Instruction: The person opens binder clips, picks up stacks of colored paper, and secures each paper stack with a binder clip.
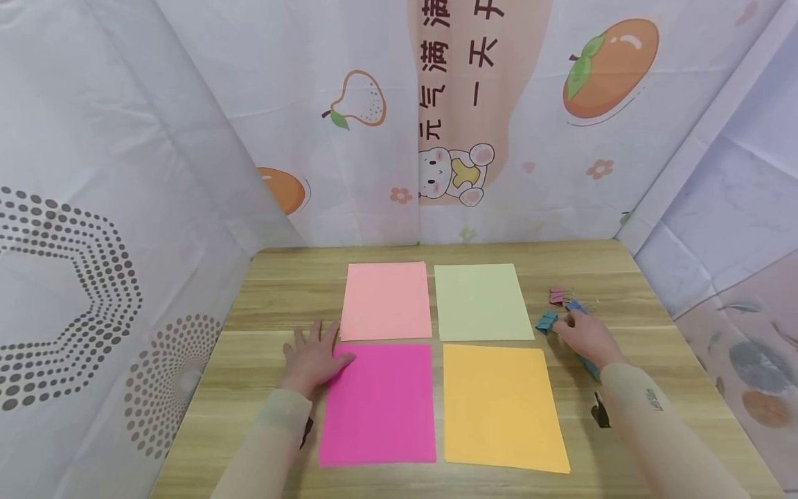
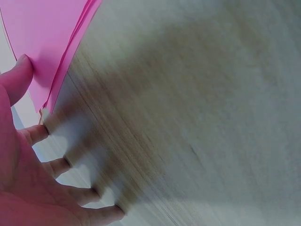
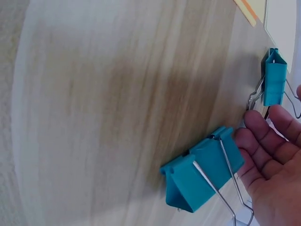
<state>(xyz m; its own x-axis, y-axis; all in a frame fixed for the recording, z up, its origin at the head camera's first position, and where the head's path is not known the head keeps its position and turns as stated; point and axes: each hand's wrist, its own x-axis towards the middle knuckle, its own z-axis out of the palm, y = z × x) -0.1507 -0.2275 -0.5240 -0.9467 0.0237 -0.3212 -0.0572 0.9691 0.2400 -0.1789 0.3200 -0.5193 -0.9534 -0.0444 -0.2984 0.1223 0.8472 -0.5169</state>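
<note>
My left hand [image 1: 314,362] lies with spread fingers on the table at the left edge of the magenta paper [image 1: 380,405]. Its thumb presses on that sheet, while the other fingertips touch the wood. Over on the right, my right hand [image 1: 586,338] pinches a teal binder clip [image 1: 547,321] near its wire handles, thumb and forefinger on either side of one handle. A second, larger-looking teal binder clip [image 3: 202,172] lies beside the lower fingers in the right wrist view. Just past the knuckles are a blue clip [image 1: 575,305] and a pink clip [image 1: 557,296].
Salmon paper [image 1: 386,301], pale green paper [image 1: 483,302] and orange paper [image 1: 503,407] form a grid with the magenta stack on the wooden table [image 1: 287,277]. A printed curtain [image 1: 374,173] stands behind the table, and more cloth hangs at both sides.
</note>
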